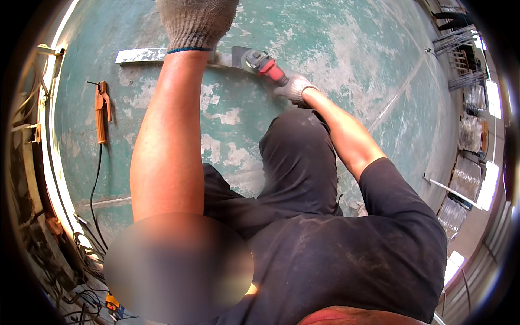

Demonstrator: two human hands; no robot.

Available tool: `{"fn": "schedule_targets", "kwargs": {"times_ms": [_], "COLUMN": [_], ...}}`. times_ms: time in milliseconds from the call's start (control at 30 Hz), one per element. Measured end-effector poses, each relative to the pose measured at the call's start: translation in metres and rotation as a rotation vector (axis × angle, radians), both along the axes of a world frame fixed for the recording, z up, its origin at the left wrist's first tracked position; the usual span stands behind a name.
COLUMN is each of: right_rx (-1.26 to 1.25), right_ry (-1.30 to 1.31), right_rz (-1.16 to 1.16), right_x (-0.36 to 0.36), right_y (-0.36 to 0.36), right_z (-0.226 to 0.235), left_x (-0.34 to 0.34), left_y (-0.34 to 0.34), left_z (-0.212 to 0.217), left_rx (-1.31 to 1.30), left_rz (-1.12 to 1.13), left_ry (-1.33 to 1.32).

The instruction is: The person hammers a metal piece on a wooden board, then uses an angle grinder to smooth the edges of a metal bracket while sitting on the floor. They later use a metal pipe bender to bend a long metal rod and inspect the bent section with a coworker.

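My right hand (296, 89), in a pale knit work glove, is closed round the red and grey body of an angle grinder (265, 64). The grinder's head, with a dark guard, rests at the right end of a flat silvery metal bar (142, 55) on the floor. My left hand (198, 21), in a grey knit glove with a blue cuff edge, is raised close to the camera. The top of the picture cuts off its fingers, so its grip is hidden. That hand and forearm cover part of the bar.
A worn green floor (233, 132) spreads around my bent knee. To the left lies an orange-brown welding electrode holder (101, 115) on a black cable (93, 200). Tangled cables (81, 300) gather at the lower left. Along the right stand wrapped stacks (467, 176) and metal rods (455, 40).
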State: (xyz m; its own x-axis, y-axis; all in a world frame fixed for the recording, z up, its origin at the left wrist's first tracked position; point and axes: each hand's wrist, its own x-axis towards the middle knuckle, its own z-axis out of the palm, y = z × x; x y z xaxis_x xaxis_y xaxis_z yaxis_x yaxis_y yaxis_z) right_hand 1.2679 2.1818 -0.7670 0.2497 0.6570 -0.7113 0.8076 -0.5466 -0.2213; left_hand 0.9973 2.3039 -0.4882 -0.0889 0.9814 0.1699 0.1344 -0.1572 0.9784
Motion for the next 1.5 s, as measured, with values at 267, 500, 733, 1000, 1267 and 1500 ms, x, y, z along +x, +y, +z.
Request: {"fn": "schedule_targets", "kwargs": {"times_ms": [267,500,733,1000,1267,1500], "right_rx": [-0.055,-0.064,-0.103,-0.031,-0.099,-0.139], "right_ry": [-0.021,-0.023,-0.031,0.029,0.014,-0.035], "right_rz": [0.029,-0.001,-0.034,0.016,-0.043,0.037], "right_x": [-0.016,-0.012,-0.013,-0.012,-0.011,-0.011], "right_y": [0.001,0.002,0.005,0.004,0.009,0.014], "right_z": [0.034,0.031,0.029,0.049,0.043,0.041], "left_x": [0.004,0.004,0.009,0.003,0.009,0.007], "left_y": [0.018,0.019,0.017,0.007,0.016,0.009], "left_z": [-0.035,-0.033,-0.023,-0.011,-0.027,-0.021], "left_rx": [0.114,0.097,0.081,0.054,0.093,0.124], "left_rz": [-0.017,0.047,0.086,0.078,0.020,0.038], "left_ry": [-0.200,-0.105,-0.017,0.041,-0.167,-0.065]}}
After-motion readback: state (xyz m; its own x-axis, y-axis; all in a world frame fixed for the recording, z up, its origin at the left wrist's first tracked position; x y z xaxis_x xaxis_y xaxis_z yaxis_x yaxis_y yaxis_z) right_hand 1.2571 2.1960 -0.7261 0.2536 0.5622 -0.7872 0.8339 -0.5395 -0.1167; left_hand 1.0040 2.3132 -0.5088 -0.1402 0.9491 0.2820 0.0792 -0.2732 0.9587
